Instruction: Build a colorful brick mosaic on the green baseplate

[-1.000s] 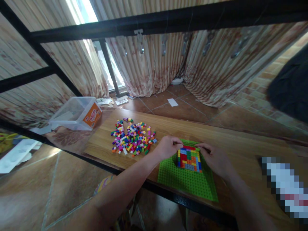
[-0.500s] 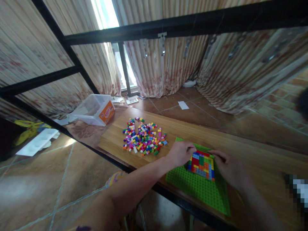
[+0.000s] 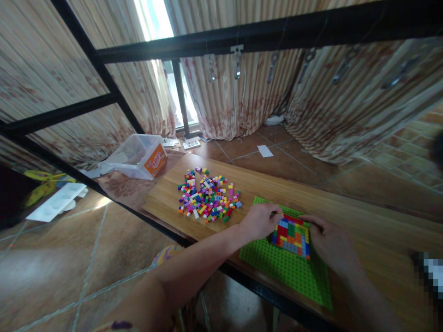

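Observation:
A flat build of colourful toy bricks (image 3: pixel 292 237) sits on the green baseplate (image 3: pixel 287 276), which lies on the wooden table. At the build's far left corner, my left hand (image 3: pixel 261 221) is closed in a pinch. Between its fingertips shows a bit of a small yellowish brick (image 3: pixel 278 213), mostly hidden. My right hand (image 3: pixel 330 237) curls along the right side of the build, its fingertips gripping the far right corner. To the left of the baseplate spreads a loose pile of small bricks (image 3: pixel 207 196) in many colours.
A clear plastic box (image 3: pixel 138 157) with an orange label stands past the table's left end. A black metal frame (image 3: pixel 207 44) with hanging clips crosses in front of the curtains. On the tiled floor lie a white paper (image 3: pixel 265 151) and a white tray (image 3: pixel 57 202).
Both hands stay at the far corners of the build with almost no movement. The whole view has shifted very slightly.

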Available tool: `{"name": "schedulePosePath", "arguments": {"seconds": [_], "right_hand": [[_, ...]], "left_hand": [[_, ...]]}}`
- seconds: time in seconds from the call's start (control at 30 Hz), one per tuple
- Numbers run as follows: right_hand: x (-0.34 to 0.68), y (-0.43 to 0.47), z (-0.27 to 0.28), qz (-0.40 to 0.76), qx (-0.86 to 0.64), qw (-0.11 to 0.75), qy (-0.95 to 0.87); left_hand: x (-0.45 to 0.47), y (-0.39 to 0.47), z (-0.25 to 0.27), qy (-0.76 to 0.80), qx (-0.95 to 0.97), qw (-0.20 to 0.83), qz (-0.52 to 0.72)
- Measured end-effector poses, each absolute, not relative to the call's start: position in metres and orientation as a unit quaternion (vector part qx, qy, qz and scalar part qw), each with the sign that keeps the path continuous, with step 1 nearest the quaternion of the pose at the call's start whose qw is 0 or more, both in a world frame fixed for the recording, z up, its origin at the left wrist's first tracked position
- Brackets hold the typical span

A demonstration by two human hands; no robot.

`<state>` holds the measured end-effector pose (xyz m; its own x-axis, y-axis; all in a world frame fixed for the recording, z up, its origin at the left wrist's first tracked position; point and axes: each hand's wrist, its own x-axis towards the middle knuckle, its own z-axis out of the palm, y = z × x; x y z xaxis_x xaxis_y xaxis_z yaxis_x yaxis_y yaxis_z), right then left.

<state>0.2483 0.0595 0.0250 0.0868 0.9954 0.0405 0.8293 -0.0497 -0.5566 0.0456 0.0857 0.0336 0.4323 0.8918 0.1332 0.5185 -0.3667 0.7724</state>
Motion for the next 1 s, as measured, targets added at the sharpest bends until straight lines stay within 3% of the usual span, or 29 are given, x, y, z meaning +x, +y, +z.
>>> {"name": "schedulePosePath", "arguments": {"seconds": [0.47, 0.77, 1.0], "right_hand": [[0.246, 0.075, 0.020, 0.185, -0.721, 0.314, -0.589], [0.251, 0.073, 0.021, 0.220, -0.713, 0.338, -0.573], [0.247, 0.073, 0.019, 0.192, -0.699, 0.330, -0.605]], "left_hand": [[0.030, 0.098, 0.036, 0.484, 0.790, 0.277, 0.255], [-0.052, 0.113, 0.063, 0.513, 0.828, 0.198, 0.106], [-0.054, 0.108, 0.055, 0.495, 0.857, 0.130, 0.052]]}}
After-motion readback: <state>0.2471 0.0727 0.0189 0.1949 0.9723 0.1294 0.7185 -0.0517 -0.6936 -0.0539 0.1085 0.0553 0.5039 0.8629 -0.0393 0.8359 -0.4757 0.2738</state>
